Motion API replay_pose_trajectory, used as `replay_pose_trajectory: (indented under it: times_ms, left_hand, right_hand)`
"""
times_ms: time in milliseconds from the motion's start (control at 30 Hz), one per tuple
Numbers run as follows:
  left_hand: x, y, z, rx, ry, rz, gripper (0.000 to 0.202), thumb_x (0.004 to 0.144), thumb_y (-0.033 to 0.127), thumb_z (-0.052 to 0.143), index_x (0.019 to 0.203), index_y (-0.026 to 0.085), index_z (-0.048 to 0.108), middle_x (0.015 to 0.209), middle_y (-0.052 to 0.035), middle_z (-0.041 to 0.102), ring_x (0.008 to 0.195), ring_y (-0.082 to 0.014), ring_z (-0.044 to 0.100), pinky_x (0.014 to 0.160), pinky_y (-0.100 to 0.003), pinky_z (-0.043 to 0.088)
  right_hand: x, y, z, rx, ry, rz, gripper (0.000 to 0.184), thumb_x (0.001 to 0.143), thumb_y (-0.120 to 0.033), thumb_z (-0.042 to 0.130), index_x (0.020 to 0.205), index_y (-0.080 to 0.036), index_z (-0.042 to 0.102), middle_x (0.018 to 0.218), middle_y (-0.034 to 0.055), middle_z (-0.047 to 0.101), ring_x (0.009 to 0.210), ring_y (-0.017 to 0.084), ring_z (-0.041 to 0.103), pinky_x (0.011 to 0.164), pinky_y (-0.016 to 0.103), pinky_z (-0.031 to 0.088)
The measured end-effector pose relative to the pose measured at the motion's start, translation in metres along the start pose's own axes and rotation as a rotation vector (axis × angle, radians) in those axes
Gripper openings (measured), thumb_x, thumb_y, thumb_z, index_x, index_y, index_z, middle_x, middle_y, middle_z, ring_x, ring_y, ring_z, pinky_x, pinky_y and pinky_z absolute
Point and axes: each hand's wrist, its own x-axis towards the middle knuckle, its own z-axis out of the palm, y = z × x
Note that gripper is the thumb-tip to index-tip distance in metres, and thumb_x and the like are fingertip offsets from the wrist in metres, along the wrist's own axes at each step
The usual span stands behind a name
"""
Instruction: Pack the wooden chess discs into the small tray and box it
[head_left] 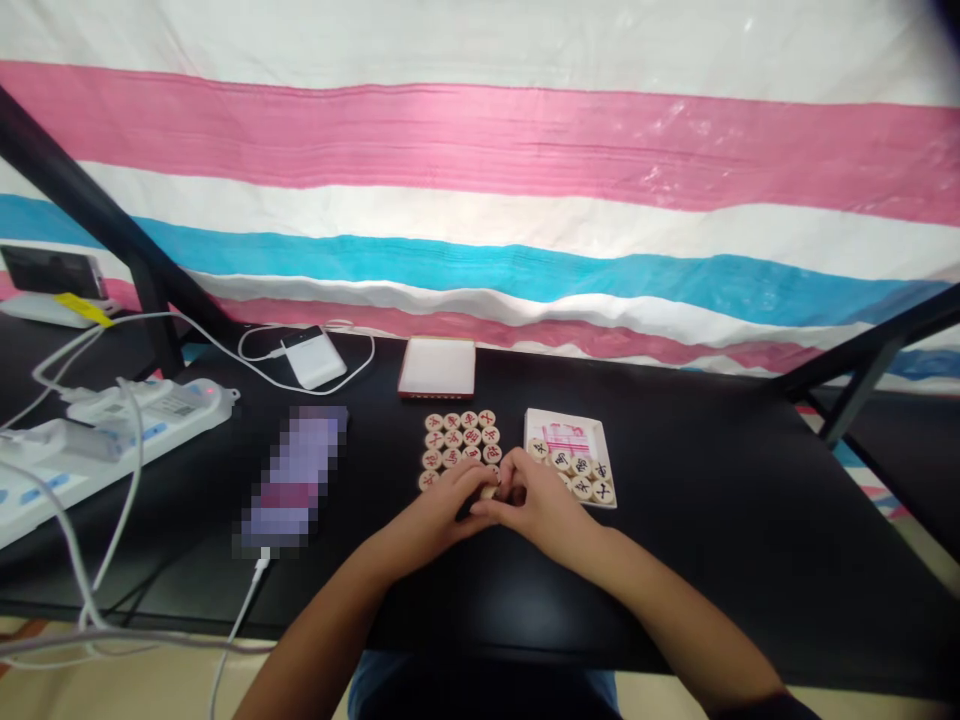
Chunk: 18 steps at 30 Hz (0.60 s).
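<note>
Between the front and back edges of the desk (720, 480), the left hand (441, 507) and right hand (546, 508) are meeting, fingers curling around a half-hidden disc (489, 492); whether either is pinching it cannot be told. Red-marked discs (451, 438) are lying in rows beyond, the nearest partly covered. The right hand is hiding the front-left corner of an open box (598, 435) of black-marked discs (582, 466).

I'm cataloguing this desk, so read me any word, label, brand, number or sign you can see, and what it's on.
Nothing reads clearly enough to quote.
Red-marked pieces: characters too small.
Black-marked pieces: characters too small for certainty.
White box: pink print inside, blurred.
Red-edged tray: front-edge marks, too small.
Power strip: label blurred.
Phone: pixelated, unreadable.
</note>
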Motion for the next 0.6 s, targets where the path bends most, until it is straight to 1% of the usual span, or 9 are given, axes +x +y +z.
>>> replay_pose_trajectory:
  times_ms: [67, 133, 167, 233, 300, 333, 433, 500, 600]
  left_hand:
    - [-0.001, -0.001, -0.002, 0.001, -0.002, -0.004, 0.019, 0.083, 0.025, 0.054, 0.101, 0.022, 0.051, 0.095, -0.0026, 0.056, 0.087, -0.0137, 0.053, 0.080, -0.026, 0.044]
    - [-0.002, -0.003, -0.004, 0.011, 0.040, -0.027, 0.020, 0.082, 0.026, 0.055, 0.102, 0.022, 0.050, 0.094, -0.0019, 0.056, 0.086, -0.0131, 0.053, 0.080, -0.026, 0.045]
    - [-0.002, -0.004, -0.005, 0.018, 0.078, -0.042, 0.022, 0.082, 0.026, 0.055, 0.102, 0.022, 0.049, 0.095, -0.0019, 0.056, 0.086, -0.0130, 0.054, 0.079, -0.026, 0.045]
    - [-0.003, -0.010, -0.008, 0.035, 0.161, -0.072, 0.024, 0.081, 0.027, 0.054, 0.104, 0.022, 0.049, 0.097, -0.0022, 0.057, 0.087, -0.0134, 0.055, 0.080, -0.026, 0.046]
    - [-0.003, -0.016, -0.012, 0.041, 0.227, -0.121, 0.025, 0.081, 0.030, 0.055, 0.104, 0.021, 0.048, 0.096, -0.0021, 0.058, 0.087, -0.0139, 0.057, 0.081, -0.027, 0.047]
    - [-0.003, -0.020, -0.014, 0.035, 0.255, -0.149, 0.026, 0.080, 0.031, 0.055, 0.103, 0.021, 0.048, 0.095, -0.0019, 0.058, 0.088, -0.0143, 0.058, 0.081, -0.028, 0.048]
    - [-0.005, -0.026, -0.020, 0.001, 0.322, -0.229, 0.030, 0.079, 0.036, 0.057, 0.102, 0.022, 0.046, 0.095, -0.0011, 0.058, 0.088, -0.0146, 0.059, 0.081, -0.029, 0.048]
    - [-0.007, -0.027, -0.025, 0.029, 0.346, -0.266, 0.029, 0.079, 0.038, 0.057, 0.101, 0.022, 0.046, 0.092, -0.0001, 0.057, 0.084, -0.0137, 0.059, 0.078, -0.027, 0.048]
    - [-0.010, -0.027, -0.033, 0.154, 0.367, -0.286, 0.025, 0.080, 0.038, 0.056, 0.096, 0.021, 0.048, 0.085, 0.0008, 0.055, 0.074, -0.0121, 0.055, 0.072, -0.027, 0.047]
  right_hand:
    - [0.000, -0.002, -0.002, 0.023, -0.037, -0.008, 0.030, 0.069, -0.036, 0.065, 0.072, -0.022, 0.039, 0.056, -0.0072, 0.054, 0.052, 0.010, 0.050, 0.052, 0.022, 0.036]
    - [0.001, -0.001, -0.009, 0.019, -0.014, -0.020, 0.021, 0.077, -0.038, 0.056, 0.075, -0.022, 0.042, 0.058, -0.0051, 0.058, 0.054, 0.011, 0.052, 0.055, 0.023, 0.037]
    - [0.003, 0.000, -0.014, -0.012, 0.031, -0.021, 0.018, 0.080, -0.038, 0.051, 0.076, -0.021, 0.044, 0.059, -0.0040, 0.059, 0.054, 0.011, 0.052, 0.056, 0.023, 0.037]
    - [0.009, 0.006, -0.025, -0.155, 0.177, -0.004, 0.016, 0.082, -0.035, 0.047, 0.075, -0.021, 0.047, 0.063, -0.0017, 0.060, 0.057, 0.012, 0.052, 0.057, 0.025, 0.037]
    - [0.017, 0.016, -0.034, -0.360, 0.320, 0.028, 0.009, 0.079, -0.028, 0.051, 0.076, -0.019, 0.051, 0.071, 0.0012, 0.062, 0.067, 0.015, 0.053, 0.062, 0.026, 0.037]
    - [0.021, 0.021, -0.037, -0.461, 0.362, 0.047, 0.007, 0.076, -0.025, 0.053, 0.077, -0.019, 0.053, 0.075, 0.0029, 0.062, 0.074, 0.017, 0.053, 0.066, 0.027, 0.037]
    - [0.031, 0.036, -0.039, -0.667, 0.359, 0.093, 0.012, 0.073, -0.022, 0.055, 0.082, -0.016, 0.060, 0.086, 0.0074, 0.062, 0.087, 0.022, 0.050, 0.075, 0.031, 0.036]
    - [0.034, 0.042, -0.036, -0.723, 0.337, 0.107, 0.016, 0.074, -0.022, 0.054, 0.086, -0.016, 0.063, 0.090, 0.0092, 0.061, 0.088, 0.024, 0.049, 0.077, 0.033, 0.035]
    - [0.037, 0.046, -0.031, -0.760, 0.350, 0.106, 0.019, 0.075, -0.023, 0.053, 0.089, -0.016, 0.064, 0.093, 0.0108, 0.060, 0.089, 0.025, 0.047, 0.077, 0.034, 0.034]
